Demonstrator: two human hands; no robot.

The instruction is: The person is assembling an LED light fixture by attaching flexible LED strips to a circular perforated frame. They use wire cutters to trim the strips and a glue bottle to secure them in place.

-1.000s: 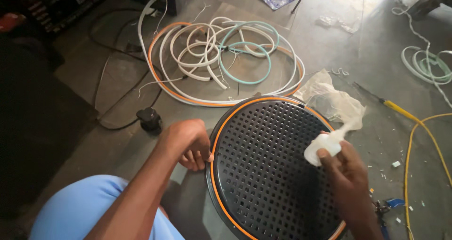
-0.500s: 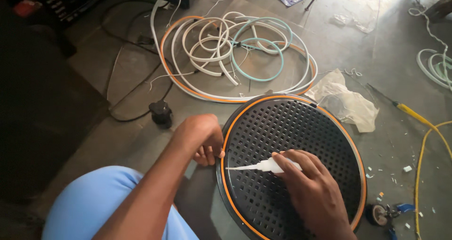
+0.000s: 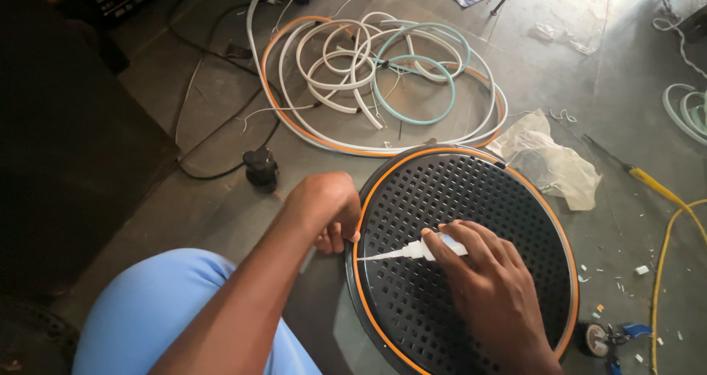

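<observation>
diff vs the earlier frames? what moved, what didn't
The right hand came from the disc's right rim, by the crumpled plastic, to the middle of the perforated black disc, and now aims the white nozzle tube at the orange strip on the left rim. The left hand stayed gripping that rim. The coiled strips are unchanged.

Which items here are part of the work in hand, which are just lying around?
In use:
- round black perforated panel
- orange strip along its rim
- white glue tube with long nozzle, held in right hand
- left hand, gripping the rim

Lying about:
- coiled white, orange and teal tubing
- crumpled clear plastic bag
- yellow-handled screwdriver
- small black plug
</observation>
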